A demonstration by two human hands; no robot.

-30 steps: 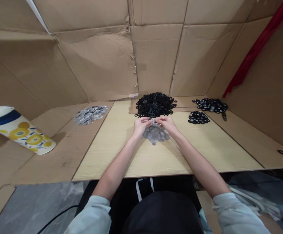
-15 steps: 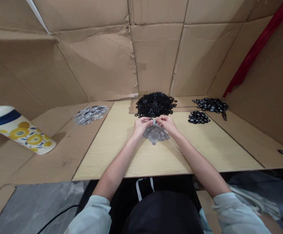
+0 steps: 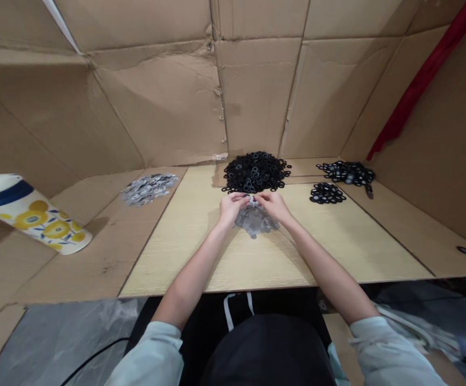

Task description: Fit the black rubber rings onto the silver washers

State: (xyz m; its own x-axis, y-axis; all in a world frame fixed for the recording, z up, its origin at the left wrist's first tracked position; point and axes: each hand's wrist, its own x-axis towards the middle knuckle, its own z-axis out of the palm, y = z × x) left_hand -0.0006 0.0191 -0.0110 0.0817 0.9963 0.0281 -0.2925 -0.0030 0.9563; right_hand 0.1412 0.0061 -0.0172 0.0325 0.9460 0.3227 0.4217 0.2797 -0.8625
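My left hand (image 3: 232, 208) and my right hand (image 3: 275, 206) meet at the middle of the board, thumbs and fingers pinched together. Between their fingertips is a small pale disc (image 3: 251, 199), with a bit of dark rim, perhaps a black ring, at the left fingers; the fingers partly cover it. Just below the hands lies a loose pile of translucent grey discs (image 3: 256, 222). Right behind them rises a heap of black rings (image 3: 256, 170).
A second pile of grey discs (image 3: 148, 188) lies at left, near a floral-patterned cylinder (image 3: 52, 222). To the right are two piles of black rings with pale centres, a nearer one (image 3: 327, 193) and a farther one (image 3: 347, 172). One dark ring (image 3: 463, 250) lies far right. Cardboard walls (image 3: 168, 102) enclose the table.
The right fingers have shifted very slightly left, closer to the left fingertips at the small disc. The piles look the same.
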